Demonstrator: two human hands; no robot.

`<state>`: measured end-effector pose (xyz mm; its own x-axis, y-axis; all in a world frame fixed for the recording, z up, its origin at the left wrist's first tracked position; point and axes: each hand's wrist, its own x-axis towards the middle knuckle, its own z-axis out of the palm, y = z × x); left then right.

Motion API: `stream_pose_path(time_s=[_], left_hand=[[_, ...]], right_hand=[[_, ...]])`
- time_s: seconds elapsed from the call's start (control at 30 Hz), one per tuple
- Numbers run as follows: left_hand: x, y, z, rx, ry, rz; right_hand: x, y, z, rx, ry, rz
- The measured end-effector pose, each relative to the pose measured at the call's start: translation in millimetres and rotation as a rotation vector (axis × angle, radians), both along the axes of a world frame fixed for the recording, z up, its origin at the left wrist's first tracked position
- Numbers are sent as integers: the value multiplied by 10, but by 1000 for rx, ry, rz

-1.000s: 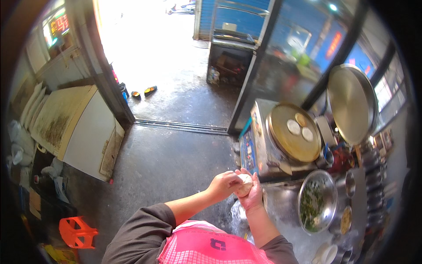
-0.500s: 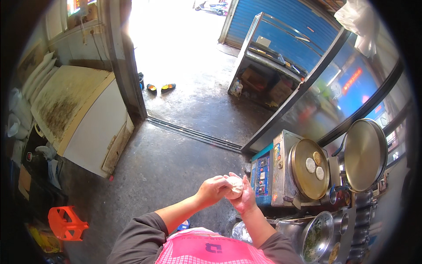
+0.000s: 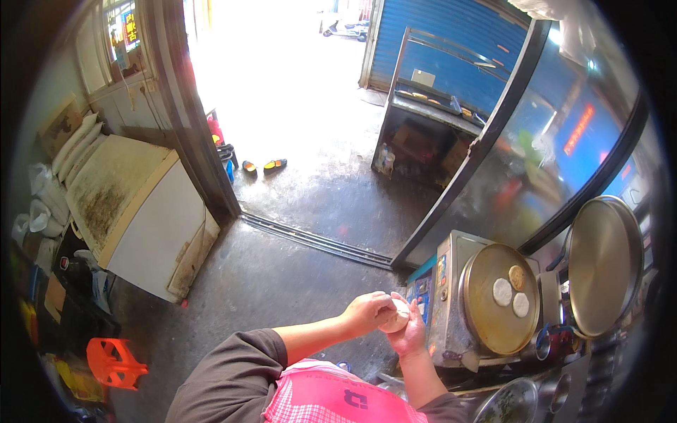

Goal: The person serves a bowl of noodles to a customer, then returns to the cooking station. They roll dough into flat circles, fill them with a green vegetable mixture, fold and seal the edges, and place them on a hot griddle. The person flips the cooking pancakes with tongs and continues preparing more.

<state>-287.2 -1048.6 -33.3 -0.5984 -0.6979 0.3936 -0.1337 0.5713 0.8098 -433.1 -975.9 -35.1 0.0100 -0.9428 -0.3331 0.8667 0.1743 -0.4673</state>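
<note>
In front of my body, close to the griddle's left side, a round pale piece of dough (image 3: 396,321) is held between both hands. My left hand (image 3: 367,314) has its fingers bent and pinched at the dough's upper edge. From the right, my right hand (image 3: 410,334) cradles the piece, palm and fingers curled round its side. What the left fingertips grip is partly hidden. On the round griddle pan (image 3: 486,331) lie two pale flat cakes (image 3: 502,292) and one browned flat cake (image 3: 517,273).
The griddle's hinged round lid (image 3: 603,271) stands raised at the right. A metal bowl (image 3: 511,402) holding chopped greens is at the lower right. An orange stool (image 3: 116,363) and a white chest (image 3: 159,229) stand left. A door track (image 3: 317,240) crosses the floor ahead.
The whole view has shifted, so the room sits lower in it. My left fingers have moved over the dough's top edge; both hands still hold the dough.
</note>
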Motion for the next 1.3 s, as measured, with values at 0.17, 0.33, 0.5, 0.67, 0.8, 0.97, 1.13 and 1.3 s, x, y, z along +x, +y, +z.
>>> stream_pose_path(time_s=[0.17, 0.33, 0.5, 0.67, 0.8, 0.97, 1.13, 1.3], left_hand=[[-583, -144, 74, 803, 257, -139], [-802, -372, 272, 286, -111, -127], [-791, -893, 120, -181, -153, -216], [-899, -1613, 81, 36, -16, -225], [-998, -2162, -112, 878, 109, -305], [-1134, -2648, -126, 347, -19, -379], [-1660, -2766, -208, -166, -22, -580], [-2265, -2526, -186, -20, -120, -653]], right_hand=[[-543, -149, 239, -91, 58, -61], [-860, -355, -43, 49, -157, -130], [-875, -738, -80, 31, -155, -86], [-864, -1367, 112, 40, 24, -117], [-1016, -1891, -86, 19, -31, -197], [-1125, -2078, -226, 85, -141, -345], [-1344, -2040, -313, 95, -165, -407], [-1789, -1758, -388, 56, -152, -544]])
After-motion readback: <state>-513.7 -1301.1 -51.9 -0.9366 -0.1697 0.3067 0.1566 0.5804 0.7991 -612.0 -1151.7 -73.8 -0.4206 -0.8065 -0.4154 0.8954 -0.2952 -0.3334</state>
